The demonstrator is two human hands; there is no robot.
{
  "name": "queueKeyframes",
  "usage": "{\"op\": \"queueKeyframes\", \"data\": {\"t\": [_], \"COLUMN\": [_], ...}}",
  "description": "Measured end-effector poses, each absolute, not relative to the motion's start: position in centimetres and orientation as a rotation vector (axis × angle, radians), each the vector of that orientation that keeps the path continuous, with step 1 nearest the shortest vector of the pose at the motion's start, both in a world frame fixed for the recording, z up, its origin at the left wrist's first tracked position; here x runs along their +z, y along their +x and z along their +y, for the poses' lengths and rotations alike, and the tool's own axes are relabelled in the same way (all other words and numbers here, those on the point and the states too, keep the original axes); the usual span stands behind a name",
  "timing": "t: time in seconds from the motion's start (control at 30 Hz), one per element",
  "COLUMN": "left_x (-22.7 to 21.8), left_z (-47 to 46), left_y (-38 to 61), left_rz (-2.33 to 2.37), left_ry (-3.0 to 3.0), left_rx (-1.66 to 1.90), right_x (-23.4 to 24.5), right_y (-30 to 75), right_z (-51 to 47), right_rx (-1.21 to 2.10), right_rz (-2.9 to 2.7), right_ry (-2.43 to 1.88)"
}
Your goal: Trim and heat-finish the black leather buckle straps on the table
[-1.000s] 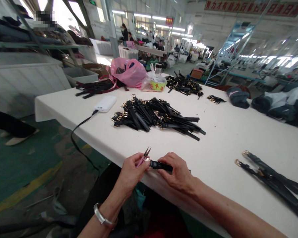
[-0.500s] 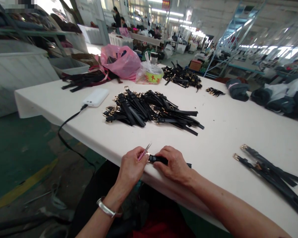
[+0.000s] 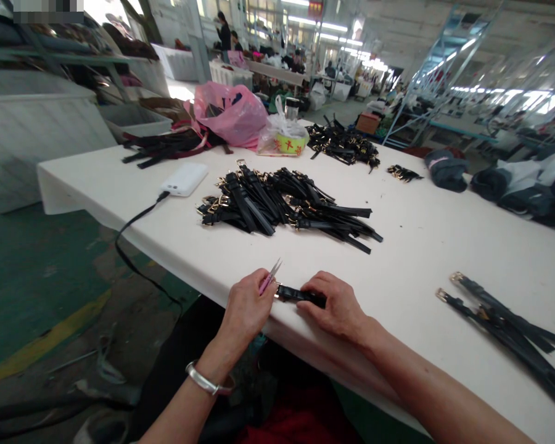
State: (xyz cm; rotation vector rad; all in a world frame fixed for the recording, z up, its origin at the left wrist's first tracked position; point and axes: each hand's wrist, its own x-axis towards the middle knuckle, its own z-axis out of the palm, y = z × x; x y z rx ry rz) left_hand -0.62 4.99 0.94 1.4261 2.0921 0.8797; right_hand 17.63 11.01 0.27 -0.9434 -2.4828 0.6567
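Note:
My left hand point(image 3: 247, 305) is closed round small pink-handled thread snips point(image 3: 270, 276), whose blades point up and away. My right hand point(image 3: 335, 305) presses down on a black strap point(image 3: 300, 295) with a gold buckle that lies at the near edge of the white table point(image 3: 420, 246). The strap's buckle end sits between my two hands, right by the snips. A silver bangle point(image 3: 206, 382) is on my left wrist.
A big pile of black straps point(image 3: 282, 206) lies mid-table, a few finished straps point(image 3: 504, 327) at right. A white power bank point(image 3: 185, 179) with cable, pink bag point(image 3: 234, 114), snack bag point(image 3: 282, 142) and more straps point(image 3: 342, 145) sit farther back. People work in the distance.
My hands stay together on the strap with hardly any shift. The camera has swung slightly, so the table appears a little moved in the frame.

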Motion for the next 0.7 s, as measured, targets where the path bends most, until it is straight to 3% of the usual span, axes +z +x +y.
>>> {"op": "queueKeyframes", "data": {"t": [0.4,0.7], "left_x": [0.4,0.4], "left_z": [4.9,4.2], "left_y": [-0.3,-0.7], "left_rz": [2.117,2.046], "left_ry": [1.484,1.455], "left_rx": [0.881,0.958], "right_x": [-0.9,-0.4], "right_y": [16.3,16.0], "right_z": [10.7,11.1], "right_rx": [0.493,0.686], "right_rz": [-2.419,-2.406], "right_ry": [-0.82,-0.938]}}
